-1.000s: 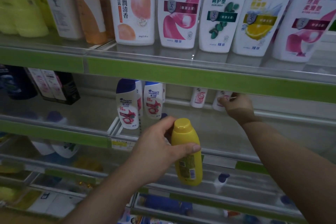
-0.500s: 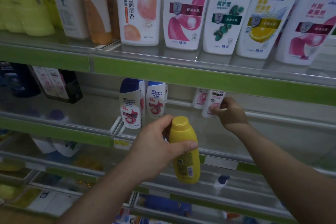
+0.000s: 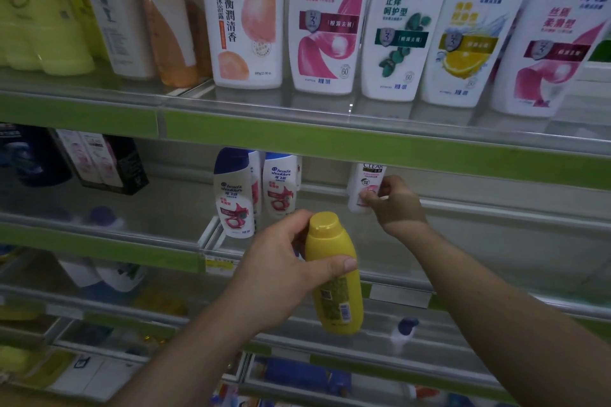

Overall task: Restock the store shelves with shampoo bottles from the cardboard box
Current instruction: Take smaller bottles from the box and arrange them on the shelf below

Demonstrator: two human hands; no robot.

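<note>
Restock | left grip (image 3: 277,271) clamped on yellow bottle (image 3: 337,307) | right grip (image 3: 396,205) pinching white CLEAR bottle (image 3: 363,180)

My left hand (image 3: 281,274) wraps the yellow bottle (image 3: 335,277) just below its cap, thumb laid across the near side, with the barcode label under my thumb. Up and right of that grip, my right hand (image 3: 398,203) pinches a small white CLEAR bottle (image 3: 363,182) beneath the green shelf edge (image 3: 330,139). Left of that pinch stand small Head & Shoulders bottles (image 3: 234,198).

Dim greenish light, soft blur, warped edges
</note>
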